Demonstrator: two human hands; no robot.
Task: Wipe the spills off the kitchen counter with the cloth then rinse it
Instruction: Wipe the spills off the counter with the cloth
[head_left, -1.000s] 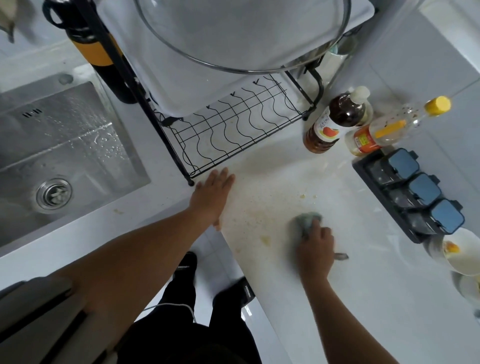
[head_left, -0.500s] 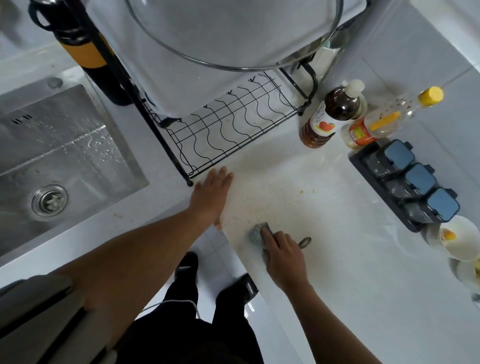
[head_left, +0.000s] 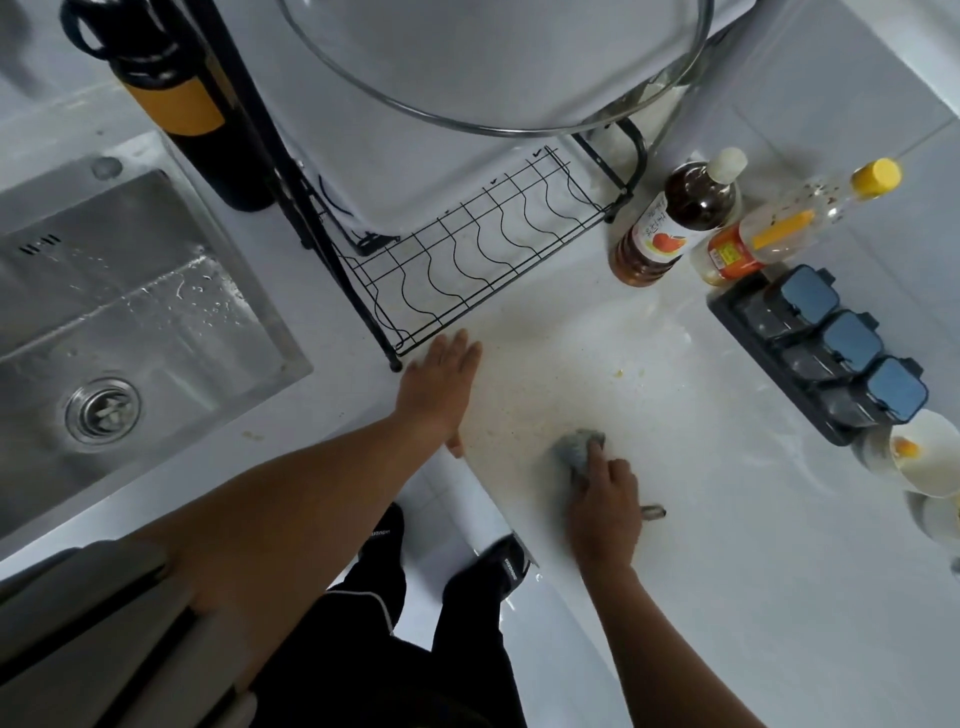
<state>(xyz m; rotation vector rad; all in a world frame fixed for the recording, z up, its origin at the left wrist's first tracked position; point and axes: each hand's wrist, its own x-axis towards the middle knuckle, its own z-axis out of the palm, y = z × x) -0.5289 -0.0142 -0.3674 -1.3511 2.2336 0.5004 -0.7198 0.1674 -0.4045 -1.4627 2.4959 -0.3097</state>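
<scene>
While left hand (head_left: 436, 387) lies flat at front edge of white counter (head_left: 737, 525), right hand (head_left: 605, 512) grips crumpled grey-blue cloth (head_left: 575, 450) (pressed down).

the sink (head_left: 171, 270) is set into the worktop (head_left: 727, 545) at the left, with a flask (head_left: 208, 130) standing behind it. right of the flask stands a wire rack (head_left: 467, 270). right of the rack stands a bottle (head_left: 670, 228), with a second bottle (head_left: 769, 234) beside it. a box of jars (head_left: 831, 353) lies before them, with a bowl (head_left: 930, 467) just before the box. the left hand (head_left: 436, 389) lies flat before the rack's corner. to its right, the right hand (head_left: 605, 509) rests on the cloth (head_left: 576, 449), with crumbs (head_left: 621, 373) behind.
</scene>
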